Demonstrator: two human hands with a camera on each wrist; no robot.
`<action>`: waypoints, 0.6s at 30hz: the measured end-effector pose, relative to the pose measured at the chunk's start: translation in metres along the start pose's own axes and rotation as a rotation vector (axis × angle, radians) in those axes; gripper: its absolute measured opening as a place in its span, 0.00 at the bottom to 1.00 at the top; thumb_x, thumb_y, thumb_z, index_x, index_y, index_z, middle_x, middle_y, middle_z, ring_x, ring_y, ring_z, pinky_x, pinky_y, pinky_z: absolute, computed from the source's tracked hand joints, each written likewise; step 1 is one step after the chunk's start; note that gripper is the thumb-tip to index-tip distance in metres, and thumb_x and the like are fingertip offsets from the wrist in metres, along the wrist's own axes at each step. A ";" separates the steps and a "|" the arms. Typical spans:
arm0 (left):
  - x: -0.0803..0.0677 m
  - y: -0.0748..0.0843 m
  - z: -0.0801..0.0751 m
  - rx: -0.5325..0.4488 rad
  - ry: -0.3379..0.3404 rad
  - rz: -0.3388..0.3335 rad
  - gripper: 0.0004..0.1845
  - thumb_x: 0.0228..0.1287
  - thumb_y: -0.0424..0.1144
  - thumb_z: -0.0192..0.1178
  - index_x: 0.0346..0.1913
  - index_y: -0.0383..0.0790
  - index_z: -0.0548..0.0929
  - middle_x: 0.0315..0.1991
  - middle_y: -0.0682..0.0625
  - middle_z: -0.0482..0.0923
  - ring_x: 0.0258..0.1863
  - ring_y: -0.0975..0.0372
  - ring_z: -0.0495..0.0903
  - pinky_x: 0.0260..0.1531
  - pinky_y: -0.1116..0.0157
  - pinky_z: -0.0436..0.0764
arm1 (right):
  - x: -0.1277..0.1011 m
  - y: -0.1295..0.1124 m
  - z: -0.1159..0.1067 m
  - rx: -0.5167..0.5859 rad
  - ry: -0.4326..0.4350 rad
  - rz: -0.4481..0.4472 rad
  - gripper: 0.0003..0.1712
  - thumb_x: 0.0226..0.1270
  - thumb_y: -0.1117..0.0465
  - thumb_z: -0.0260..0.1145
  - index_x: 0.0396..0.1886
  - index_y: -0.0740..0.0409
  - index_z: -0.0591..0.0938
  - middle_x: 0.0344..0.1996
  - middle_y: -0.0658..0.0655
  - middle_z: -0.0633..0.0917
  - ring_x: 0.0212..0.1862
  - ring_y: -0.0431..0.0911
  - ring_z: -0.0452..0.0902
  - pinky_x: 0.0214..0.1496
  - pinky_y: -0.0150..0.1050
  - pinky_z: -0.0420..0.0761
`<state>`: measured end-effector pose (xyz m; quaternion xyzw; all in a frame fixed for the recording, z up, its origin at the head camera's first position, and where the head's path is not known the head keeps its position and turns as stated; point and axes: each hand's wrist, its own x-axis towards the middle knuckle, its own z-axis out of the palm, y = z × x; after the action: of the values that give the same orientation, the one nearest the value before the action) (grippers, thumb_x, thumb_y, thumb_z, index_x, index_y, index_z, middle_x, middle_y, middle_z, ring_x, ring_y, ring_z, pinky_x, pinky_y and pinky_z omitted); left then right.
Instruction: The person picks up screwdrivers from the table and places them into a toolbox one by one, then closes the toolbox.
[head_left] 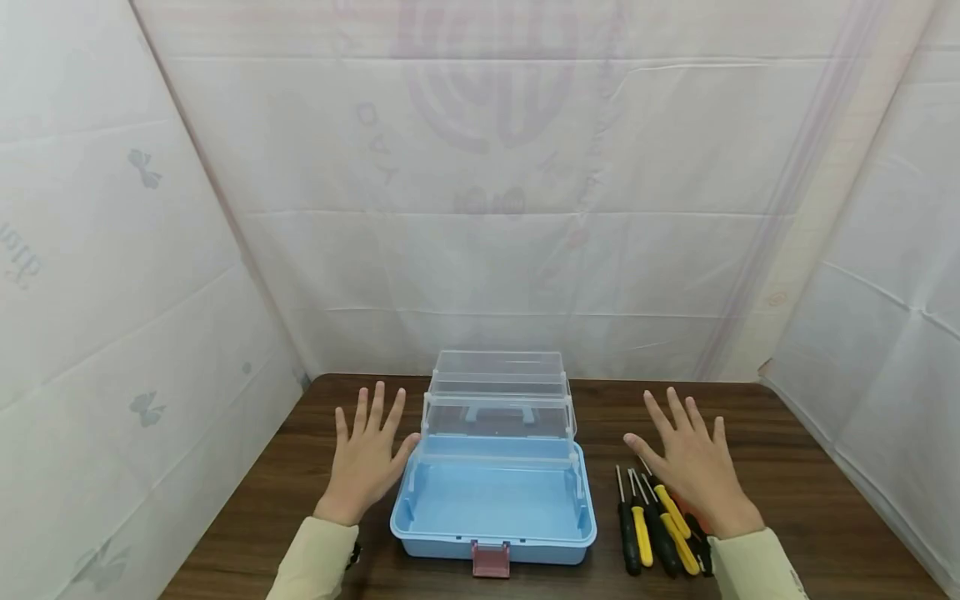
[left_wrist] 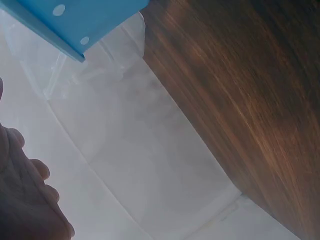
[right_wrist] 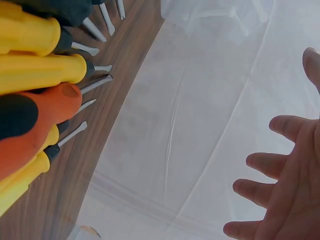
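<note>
Nearest to the person, two pale sleeves come into the head view from the bottom edge. Between the hands stands a light blue toolbox [head_left: 493, 508], open, with a pink latch [head_left: 491, 558] on its front wall. Its clear trays [head_left: 498, 400] are folded up and back behind the blue base, and a handle shows through them.

Left hand [head_left: 367, 460] is held flat with the fingers straight and spread, palm down, just beside the left wall of the toolbox; its thumb is very near the box corner, but I cannot tell if it touches. It holds nothing.

Right hand [head_left: 693, 467] is also flat and spread, holding nothing. It hovers above a row of screwdrivers [head_left: 652, 525] that lie on the wooden table [head_left: 810, 500], between this hand and the toolbox. In the right wrist view their handles are yellow, black and orange, and the metal tips point away from the person.

Beyond the hands and the box, white sheets [head_left: 480, 208] close the table on three sides.
</note>
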<state>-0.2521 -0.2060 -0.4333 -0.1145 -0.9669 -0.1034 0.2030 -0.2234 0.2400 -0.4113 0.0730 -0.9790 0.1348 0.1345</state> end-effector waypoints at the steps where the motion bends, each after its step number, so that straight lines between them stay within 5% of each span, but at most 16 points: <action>1: 0.000 -0.001 0.000 0.000 0.006 0.000 0.39 0.70 0.61 0.45 0.77 0.49 0.49 0.78 0.42 0.36 0.77 0.48 0.30 0.70 0.37 0.30 | 0.000 0.001 -0.001 -0.001 0.001 0.000 0.47 0.67 0.31 0.50 0.77 0.51 0.52 0.74 0.71 0.51 0.72 0.72 0.45 0.66 0.76 0.37; 10: 0.002 -0.008 -0.006 -0.135 -0.058 -0.063 0.40 0.72 0.61 0.40 0.77 0.46 0.42 0.78 0.41 0.32 0.77 0.45 0.31 0.68 0.35 0.31 | 0.001 0.011 -0.004 0.075 -0.038 0.024 0.45 0.71 0.35 0.48 0.76 0.58 0.53 0.72 0.74 0.54 0.70 0.73 0.50 0.65 0.75 0.47; 18: 0.008 -0.016 -0.004 -0.545 -0.200 -0.170 0.39 0.76 0.58 0.34 0.76 0.41 0.34 0.77 0.41 0.28 0.76 0.44 0.30 0.69 0.37 0.32 | -0.002 0.027 -0.006 0.234 -0.139 0.053 0.46 0.73 0.35 0.46 0.75 0.65 0.52 0.71 0.76 0.57 0.67 0.75 0.55 0.58 0.75 0.62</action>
<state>-0.2623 -0.2212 -0.4289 -0.0928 -0.9248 -0.3641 0.0592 -0.2253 0.2673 -0.4127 0.0716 -0.9651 0.2460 0.0533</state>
